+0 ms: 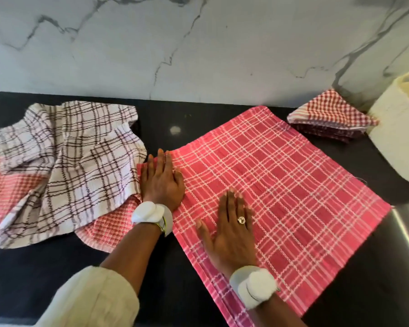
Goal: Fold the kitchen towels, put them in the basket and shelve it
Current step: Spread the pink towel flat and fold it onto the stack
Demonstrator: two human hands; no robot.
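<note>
— Do you see any text or number from your side?
— No, I read nothing here. The towels carry only check patterns, and I find no label, brand or sign on any surface.

Left hand (162, 178): palm down, fingers straight and close together, pointing away from body, lying flat. Left wrist wears white band; forearm bare, pale sleeve pushed up near elbow, arm reaching forward from lower left. Right hand (232, 232): palm down, fingers straight, thumb spread to left, ring on one finger, lying flat, nearer body than left hand. Right wrist wears white band. Hands apart, side by side.
</note>
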